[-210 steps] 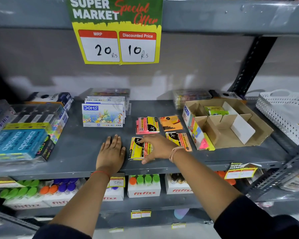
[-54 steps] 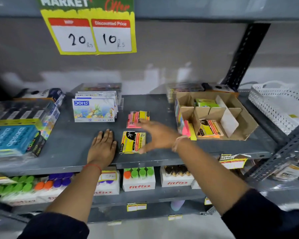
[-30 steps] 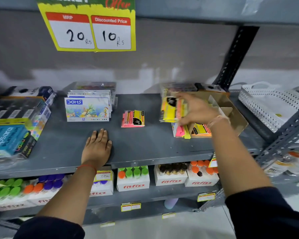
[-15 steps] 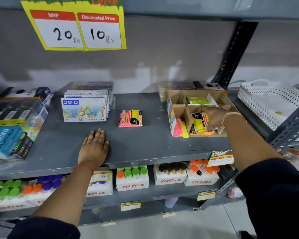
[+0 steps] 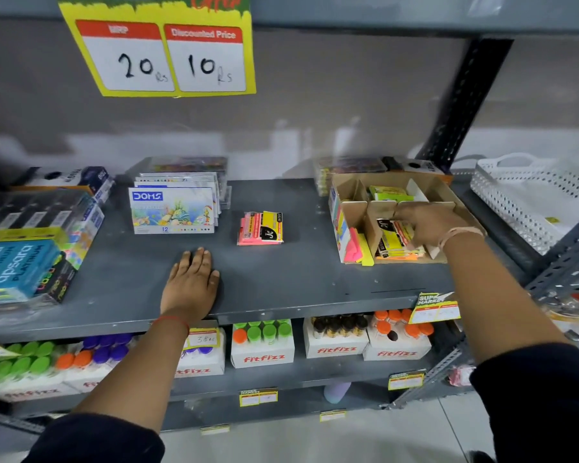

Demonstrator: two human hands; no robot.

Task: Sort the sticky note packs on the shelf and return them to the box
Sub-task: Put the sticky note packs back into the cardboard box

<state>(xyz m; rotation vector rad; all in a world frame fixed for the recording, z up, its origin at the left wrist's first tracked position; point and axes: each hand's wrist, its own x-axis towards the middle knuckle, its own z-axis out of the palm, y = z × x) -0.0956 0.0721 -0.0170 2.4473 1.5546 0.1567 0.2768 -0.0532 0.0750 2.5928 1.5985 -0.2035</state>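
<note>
A brown cardboard box [image 5: 448,195] with dividers stands at the right of the grey shelf [image 5: 281,282]. My right hand [image 5: 428,225] reaches into its front compartment, fingers closed on a yellow sticky note pack [image 5: 393,237] that rests on other packs there. A green pack [image 5: 386,193] lies in the back compartment. One pink and yellow sticky note pack [image 5: 260,227] lies loose on the shelf's middle. My left hand [image 5: 191,285] lies flat on the shelf near the front edge, fingers spread, holding nothing.
DOMS colour boxes [image 5: 173,210] stand at the back left, apsara packs [image 5: 17,262] at the far left. A white perforated basket [image 5: 532,198] sits right of the box. Fitfizz cartons [image 5: 263,345] fill the shelf below. A price sign [image 5: 168,55] hangs above.
My right hand picked the yellow pack off the shelf's front, carried it right and lowered it into the box's front compartment. The left hand stayed flat on the shelf.
</note>
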